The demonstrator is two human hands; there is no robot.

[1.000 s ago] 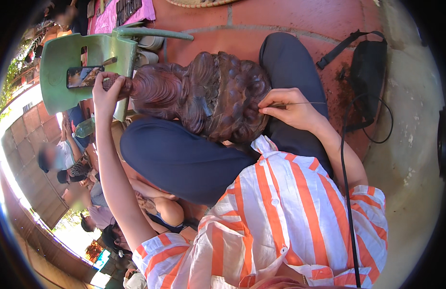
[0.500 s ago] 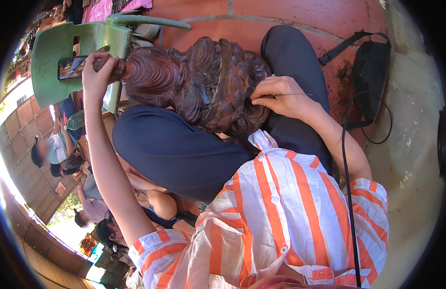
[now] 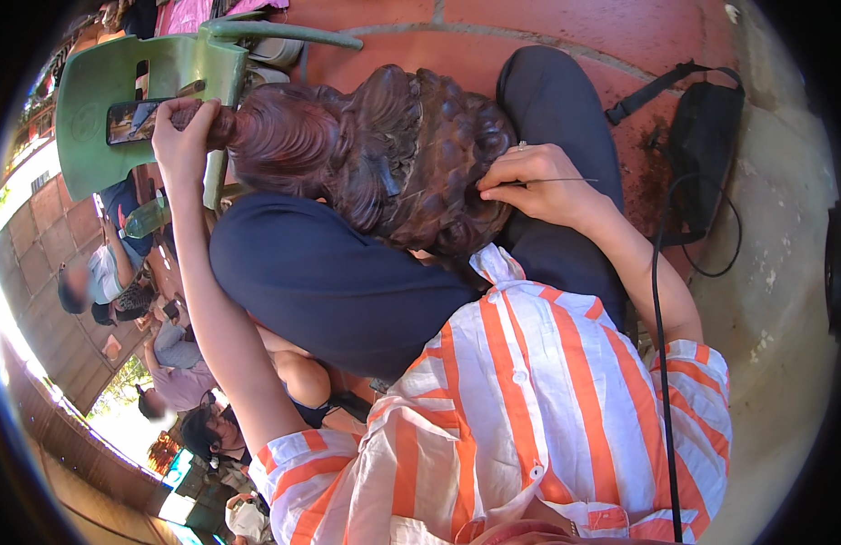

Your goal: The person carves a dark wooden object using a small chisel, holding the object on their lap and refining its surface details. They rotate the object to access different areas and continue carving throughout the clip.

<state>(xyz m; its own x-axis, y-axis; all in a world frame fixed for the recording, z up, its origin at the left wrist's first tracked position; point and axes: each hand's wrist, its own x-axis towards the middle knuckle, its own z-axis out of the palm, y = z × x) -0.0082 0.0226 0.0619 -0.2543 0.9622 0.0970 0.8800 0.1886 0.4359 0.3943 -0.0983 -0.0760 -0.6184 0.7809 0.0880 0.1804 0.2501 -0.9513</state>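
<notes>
A dark reddish-brown carved wooden figure [image 3: 288,141] lies on its side across my lap, its narrow end to the left and its broad, scaly-looking base by my right knee. My left hand [image 3: 186,134] is closed around the narrow knob at the figure's left end. At the base, my right hand [image 3: 538,182] pinches a thin, needle-like tool [image 3: 579,179], its fingertips close against the carved hollows. The tool's working end is hidden by the fingers and the wood.
A green plastic chair [image 3: 84,118] stands at the left, with a phone [image 3: 129,122] beside my left hand. A black pouch with a strap [image 3: 706,145] lies on the red tiled floor [image 3: 529,23] at the right. Several people sit at the far left. A black cable [image 3: 658,345] hangs over my right side.
My right hand has shifted very slightly at the figure's base, and more of the thin tool shows behind it. My left hand keeps its grip. The view has tilted a little.
</notes>
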